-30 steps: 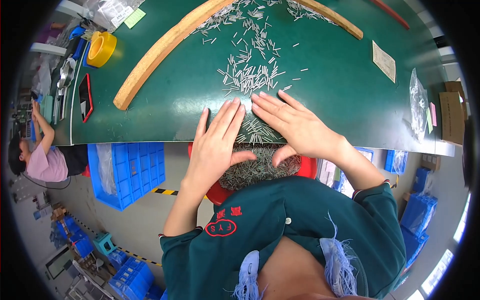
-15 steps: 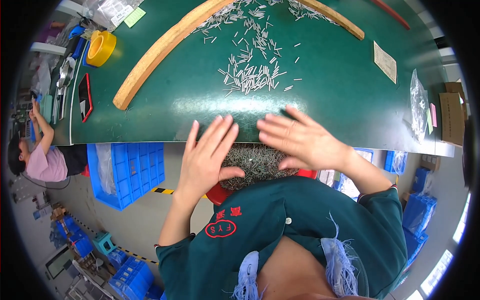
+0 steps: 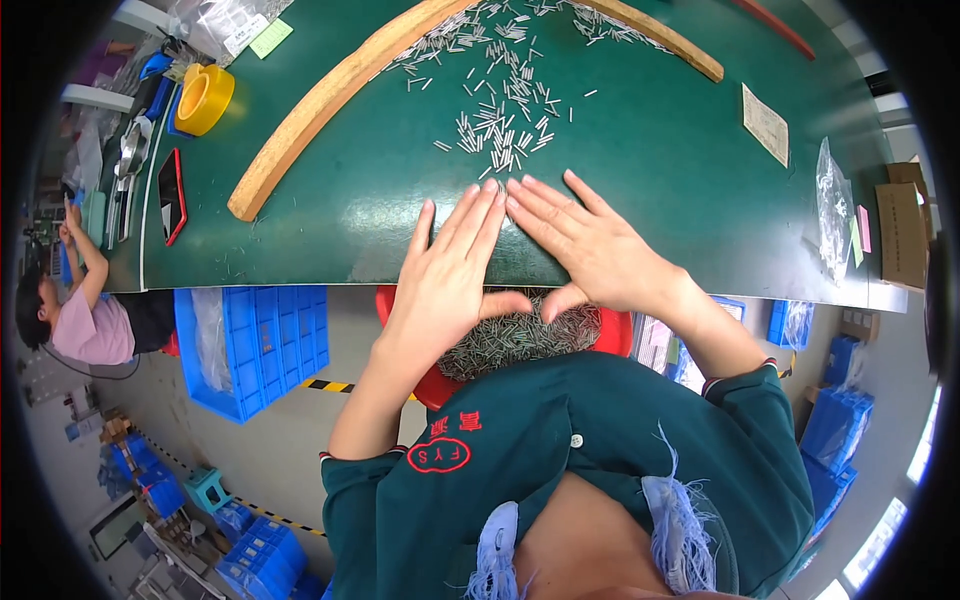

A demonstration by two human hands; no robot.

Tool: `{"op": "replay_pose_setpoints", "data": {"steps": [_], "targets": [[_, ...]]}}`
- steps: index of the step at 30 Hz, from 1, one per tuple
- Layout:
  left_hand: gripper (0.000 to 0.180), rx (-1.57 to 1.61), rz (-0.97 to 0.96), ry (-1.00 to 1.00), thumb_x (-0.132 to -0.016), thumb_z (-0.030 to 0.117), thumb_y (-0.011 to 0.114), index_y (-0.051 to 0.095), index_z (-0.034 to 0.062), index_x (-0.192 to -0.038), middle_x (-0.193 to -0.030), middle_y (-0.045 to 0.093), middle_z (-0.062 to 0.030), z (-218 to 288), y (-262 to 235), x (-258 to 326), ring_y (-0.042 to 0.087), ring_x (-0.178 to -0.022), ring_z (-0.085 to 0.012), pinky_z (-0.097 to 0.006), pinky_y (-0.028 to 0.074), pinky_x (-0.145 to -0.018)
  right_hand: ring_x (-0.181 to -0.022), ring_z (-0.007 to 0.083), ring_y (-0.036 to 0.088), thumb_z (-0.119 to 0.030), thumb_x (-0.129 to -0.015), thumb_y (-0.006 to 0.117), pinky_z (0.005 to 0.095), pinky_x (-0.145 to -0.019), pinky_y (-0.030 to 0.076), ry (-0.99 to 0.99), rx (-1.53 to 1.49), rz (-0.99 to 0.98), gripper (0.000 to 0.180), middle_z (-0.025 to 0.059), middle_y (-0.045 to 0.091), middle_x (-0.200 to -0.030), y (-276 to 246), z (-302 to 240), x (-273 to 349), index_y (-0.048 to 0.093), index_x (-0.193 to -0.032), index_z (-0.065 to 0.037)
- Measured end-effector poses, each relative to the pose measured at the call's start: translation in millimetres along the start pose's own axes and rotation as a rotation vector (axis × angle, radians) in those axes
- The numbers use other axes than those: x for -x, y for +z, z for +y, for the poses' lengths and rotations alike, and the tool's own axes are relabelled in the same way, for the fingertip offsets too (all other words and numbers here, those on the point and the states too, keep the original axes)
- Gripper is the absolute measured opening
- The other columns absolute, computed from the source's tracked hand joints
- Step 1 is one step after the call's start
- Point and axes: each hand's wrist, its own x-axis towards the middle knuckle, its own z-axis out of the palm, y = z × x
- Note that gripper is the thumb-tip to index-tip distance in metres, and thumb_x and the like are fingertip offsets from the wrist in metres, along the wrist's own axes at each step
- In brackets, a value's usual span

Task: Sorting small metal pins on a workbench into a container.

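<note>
Both hands lie flat on the green table, fingers spread: left hand and right hand side by side, fingertips nearly meeting, gripping nothing. Just beyond them lie the scattered metal pins. Below the near edge, a red basin holds a heap of pins.

The left hand and the right hand lay flat, palms down and fingers spread, on the near edge of the dark green table mat, index fingertips almost meeting. At twelve o'clock from the fingertips a scatter of small silver metal pins lay on the mat. At six o'clock from the hands a round red plastic basin held a heap of the same pins. A long curved wooden strip lay at eleven o'clock.
</note>
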Motion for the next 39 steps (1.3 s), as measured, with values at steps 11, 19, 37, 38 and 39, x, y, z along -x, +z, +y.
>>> {"op": "replay_pose_setpoints", "data": {"steps": [11,19,37,38,39], "targets": [[0.1,0.036,-0.002,-0.035,-0.068,0.064,0.065,0.044,0.0042,-0.145,-0.152,0.042,-0.0089,6.1,-4.8,47.9,0.039,-0.141,-0.0235,-0.059,0.023,-0.115,-0.147,0.0285,0.028,-0.07,-0.059,0.06,0.0524,-0.12,0.017,0.027,-0.052,-0.061,0.114,0.0138,0.031,-0.158,-8.6,-13.6,29.7,0.035,-0.15,-0.005],[0.091,0.052,0.044,0.043,-0.069,0.061,0.067,0.051,0.0041,-0.139,-0.147,0.048,-0.0076,11.8,-5.4,35.3,0.043,-0.138,-0.0224,-0.06,0.025,-0.114,-0.142,0.0226,0.037,-0.057,-0.075,0.065,0.0509,-0.119,0.023,-0.054,-0.131,-0.013,0.091,0.0095,0.04,-0.153,-8.5,-15.6,29.2,0.041,-0.147,-0.007],[0.091,0.105,-0.047,0.085,-0.072,0.061,0.065,0.05,0.0018,-0.139,-0.149,0.046,-0.009,3.4,-8.7,33.3,0.043,-0.138,-0.0241,-0.051,0.031,-0.114,-0.144,0.025,0.034,-0.049,-0.084,0.065,0.0449,-0.119,0.026,-0.123,-0.097,0.01,0.084,0.0153,0.04,-0.152,3.8,-15.2,16.8,0.037,-0.148,-0.002],[0.086,0.112,-0.048,0.125,-0.073,0.059,0.067,0.054,0.0032,-0.137,-0.147,0.049,-0.0081,4.3,-9.4,41.5,0.045,-0.137,-0.0231,-0.05,0.031,-0.114,-0.143,0.0236,0.035,-0.039,-0.088,0.066,0.0428,-0.119,0.027,-0.139,-0.155,-0.01,0.074,0.0132,0.04,-0.152,1.3,-19.2,23.2,0.04,-0.147,-0.004],[0.086,0.115,-0.05,0.126,-0.073,0.059,0.067,0.054,0.0032,-0.137,-0.147,0.049,-0.0081,4.0,-10.5,47.4,0.045,-0.137,-0.0231,-0.05,0.031,-0.114,-0.143,0.0236,0.035,-0.039,-0.088,0.066,0.0428,-0.119,0.027,-0.136,-0.156,-0.011,0.074,0.0132,0.04,-0.152,0.0,-20.5,27.9,0.04,-0.147,-0.004]]}}
